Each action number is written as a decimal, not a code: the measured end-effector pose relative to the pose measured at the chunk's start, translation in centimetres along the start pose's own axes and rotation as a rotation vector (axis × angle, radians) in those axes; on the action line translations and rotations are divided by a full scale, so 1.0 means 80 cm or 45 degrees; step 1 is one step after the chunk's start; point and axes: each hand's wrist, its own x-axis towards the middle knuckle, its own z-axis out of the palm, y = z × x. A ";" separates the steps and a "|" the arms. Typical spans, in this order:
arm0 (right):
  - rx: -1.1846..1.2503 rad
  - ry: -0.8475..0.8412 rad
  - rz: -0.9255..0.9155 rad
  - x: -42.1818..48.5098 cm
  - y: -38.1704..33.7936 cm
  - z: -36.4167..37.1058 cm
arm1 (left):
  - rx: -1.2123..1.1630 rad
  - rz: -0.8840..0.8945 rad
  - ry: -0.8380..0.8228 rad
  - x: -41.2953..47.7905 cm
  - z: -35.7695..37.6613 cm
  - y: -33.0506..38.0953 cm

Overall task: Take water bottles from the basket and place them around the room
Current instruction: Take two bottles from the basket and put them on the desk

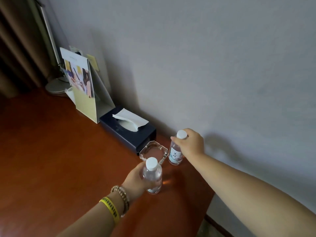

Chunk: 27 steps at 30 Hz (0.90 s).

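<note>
Carefully, left hand [135, 178] gripping the near bottle [153, 177], right hand [191, 144] the far bottle [174, 155], I might clip the glass ashtray [153, 151] between.

Two small clear plastic water bottles with white screw caps, both upright toward the right end of the reddish-brown wooden desk [51, 159]. The far bottle [174, 153] stands close to the back edge, with a pale printed label round its middle and my right hand [191, 144] curled over its neck. The near bottle [152, 178] stands further in from that edge, see-through, with my left hand [136, 177] gripping its side. They're near each other, not touching.
</note>
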 end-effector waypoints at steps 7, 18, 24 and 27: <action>-0.078 -0.078 -0.003 0.005 0.000 0.008 | 0.008 0.010 -0.113 0.003 -0.004 0.005; 0.139 -0.565 -0.049 -0.124 0.028 -0.063 | 0.036 0.067 -0.342 0.014 0.059 0.028; -0.007 -0.322 0.022 -0.102 0.064 -0.081 | -0.038 0.064 -0.291 0.028 0.112 0.023; 0.081 -0.204 0.147 -0.084 0.074 -0.086 | 0.019 -0.098 -0.098 0.031 0.117 0.004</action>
